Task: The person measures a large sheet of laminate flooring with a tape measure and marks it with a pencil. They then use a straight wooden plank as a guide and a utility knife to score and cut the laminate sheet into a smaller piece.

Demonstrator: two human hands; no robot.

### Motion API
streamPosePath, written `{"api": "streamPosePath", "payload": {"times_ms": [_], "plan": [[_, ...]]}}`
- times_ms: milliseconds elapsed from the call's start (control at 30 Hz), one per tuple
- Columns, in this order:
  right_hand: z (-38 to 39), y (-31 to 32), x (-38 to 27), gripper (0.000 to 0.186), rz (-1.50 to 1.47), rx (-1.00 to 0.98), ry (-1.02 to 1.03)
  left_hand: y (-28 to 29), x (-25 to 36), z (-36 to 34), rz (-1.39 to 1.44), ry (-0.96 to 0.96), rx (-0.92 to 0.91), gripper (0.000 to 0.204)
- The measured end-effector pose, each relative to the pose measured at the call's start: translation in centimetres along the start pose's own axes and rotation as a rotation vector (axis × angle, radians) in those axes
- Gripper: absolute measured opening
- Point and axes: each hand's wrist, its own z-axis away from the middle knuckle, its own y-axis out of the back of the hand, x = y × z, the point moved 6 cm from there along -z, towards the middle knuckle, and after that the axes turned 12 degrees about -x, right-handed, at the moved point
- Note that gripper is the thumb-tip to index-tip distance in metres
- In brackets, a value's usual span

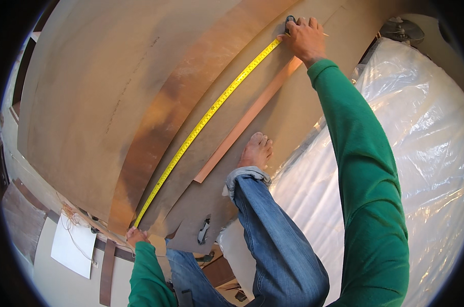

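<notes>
A yellow measuring tape [207,115] lies stretched in a long line over a large brown sheet [99,87]. At the far right end, my right hand [306,40] is closed around the dark case [290,21] of the tape measure. A thin pale stick, perhaps a pencil, pokes out beside its fingers. My left hand [136,236] pinches the tape's other end at the near left edge of the sheet. Between the tape and my bare foot [256,150] lies a narrow reddish-brown strip [247,121], its far end close under my right wrist.
A wider glossy brown band [163,107] runs along the tape's left side. Clear plastic sheeting [416,128] covers something bulky at right. A small dark and silver object [204,229] lies near my knees. A fan [402,30] stands far right, a white panel [74,244] lower left.
</notes>
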Motion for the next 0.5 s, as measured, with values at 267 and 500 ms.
{"api": "streamPosePath", "payload": {"times_ms": [267,500], "plan": [[-0.07,0.14,0.16,0.048,-0.004,0.044,-0.009,-0.09,-0.62,-0.29,0.002,-0.011,0.032,0.017],[-0.4,-0.04,-0.37,0.047,-0.004,0.104,-0.019,-0.15,-0.72,0.01,-0.06,-0.037,-0.006,0.027]]}}
